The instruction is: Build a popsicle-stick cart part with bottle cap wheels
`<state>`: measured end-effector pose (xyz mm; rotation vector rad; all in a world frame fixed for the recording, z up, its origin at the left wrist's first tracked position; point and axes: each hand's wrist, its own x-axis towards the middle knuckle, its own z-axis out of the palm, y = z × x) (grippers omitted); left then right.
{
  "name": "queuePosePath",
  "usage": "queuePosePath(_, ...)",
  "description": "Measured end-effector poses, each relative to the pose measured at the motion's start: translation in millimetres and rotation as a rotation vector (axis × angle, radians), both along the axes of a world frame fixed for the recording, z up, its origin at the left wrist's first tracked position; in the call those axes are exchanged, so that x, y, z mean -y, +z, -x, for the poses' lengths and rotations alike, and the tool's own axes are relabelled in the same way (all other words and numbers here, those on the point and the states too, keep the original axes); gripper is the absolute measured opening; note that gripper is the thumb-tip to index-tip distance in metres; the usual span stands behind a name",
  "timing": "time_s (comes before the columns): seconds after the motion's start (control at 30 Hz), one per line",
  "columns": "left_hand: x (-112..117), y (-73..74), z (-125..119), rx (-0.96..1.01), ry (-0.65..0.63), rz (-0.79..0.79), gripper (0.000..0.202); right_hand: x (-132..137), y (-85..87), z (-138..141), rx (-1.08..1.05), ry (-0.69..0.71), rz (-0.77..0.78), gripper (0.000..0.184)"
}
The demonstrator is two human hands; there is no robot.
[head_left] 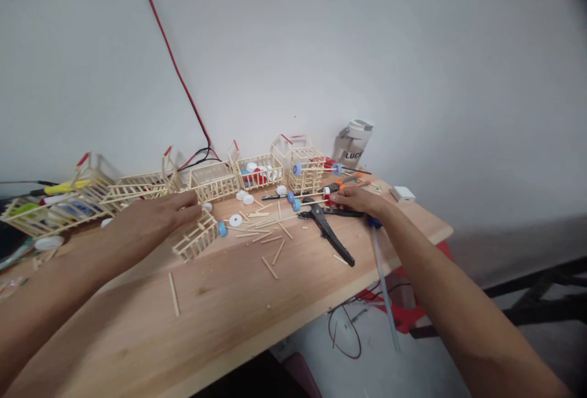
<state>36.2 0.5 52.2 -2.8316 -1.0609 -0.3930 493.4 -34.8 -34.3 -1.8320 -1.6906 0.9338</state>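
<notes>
Plain grey-white wall (293,49) backs the site; a wooden table (137,349) runs across the middle and lower left of the frame.

Head view, sole view. Left hand: extended at centre left, fingers bent over the small stick frame (202,240), near its upper edge; whether they grip it or merely rest there cannot be determined. Right hand (360,199): right of centre, fingertips at a red piece (328,197) on the end of a thin stick (313,202) that appears to carry a blue wheel (296,204) at its other end; pinch or light contact cannot be confirmed.

Progress, as judged: partial. Several slatted carts (213,190) stand assembled in a row along the wall, from far left to centre, some filled with coloured and white pieces. Beside them, a stick-built box (307,172) has a wheeled stick across it; attachment unverified. Wheel fitting appears incomplete: white discs (235,221) and loose sticks (270,268) lie scattered at centre.

Condition of the small frame: pale, open-slatted, tilted in the frame, no wheels visible on it; upper part hidden by the fingers. Black pliers (330,236) lie at centre right.
</notes>
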Motion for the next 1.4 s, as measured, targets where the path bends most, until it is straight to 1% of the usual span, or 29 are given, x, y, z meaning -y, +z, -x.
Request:
queuePosePath(0.03, 2, 5.4, 0, -0.06, -0.048, 0.016, 0.029, 0, -0.7, -1, -0.001, 0.002, 0.002, 0.057)
queuePosePath(0.07, 5, 9.7, -2, -0.063, -0.053, -0.002, 0.026, -1, -1.1, -2, 0.001, 0.002, 0.003, 0.057)
queuePosePath(0.1, 9, 12.3, -5, -0.022, -0.021, -0.029, 0.021, -1, -1.4, -2, 0.005, -0.001, 0.002, 0.057)
queuePosePath(0.13, 15, 12.9, -11, 0.056, 0.039, -0.038, 0.017, 0, -1.4, -3, 0.01, -0.005, -0.001, 0.057)
queuePosePath(0.17, 21, 11.4, -19, 0.147, 0.093, -0.009, 0.016, 0, -1.1, -3, 0.016, -0.01, -0.007, 0.057)
queuePosePath(0.2, 28, 7.8, -29, 0.232, 0.131, 0.064, 0.017, 0, -0.5, -2, 0.022, -0.015, -0.013, 0.057)
queuePosePath(0.3, 41, -12.0, -66, 0.483, 0.125, 0.329, 0.014, 3, 2.1, 0, 0.036, -0.027, -0.029, 0.056)
queuePosePath(0.4, 35, -37.0, -107, 0.623, 0.115, 0.565, 0.01, 5, 4.9, 3, 0.043, -0.028, -0.029, 0.056)
queuePosePath(0.53, 11, -65.0, -151, 0.718, 0.158, 0.748, 0.014, 6, 6.8, 6, 0.032, -0.017, -0.02, 0.058)
queuePosePath(0.63, -5, -79.0, -171, 0.726, 0.152, 0.764, 0.024, 5, 6.6, 5, 0.018, -0.012, -0.014, 0.058)
queuePosePath(0.77, -16, -88.5, -184, 0.691, 0.109, 0.714, 0.029, 2, 3.6, 0, -0.001, -0.006, 0.003, 0.058)
queuePosePath(0.93, -16, -91.7, -191, 0.63, 0.042, 0.64, 0.03, -3, -3.4, -4, -0.037, -0.007, 0.001, 0.056)
queuePosePath(1.1, -14, -90.5, -196, 0.592, 0.029, 0.611, 0.022, -4, -6.4, -6, -0.069, 0.0, -0.007, 0.055)
queuePosePath(1.27, -15, -87.3, -196, 0.599, 0.028, 0.625, 0.02, 0, -2.7, -3, -0.105, -0.008, -0.013, 0.052)
queuePosePath(1.4, -12, -84.7, -190, 0.651, 0.06, 0.652, 0.022, 9, 1.9, 0, -0.13, -0.023, -0.035, 0.053)
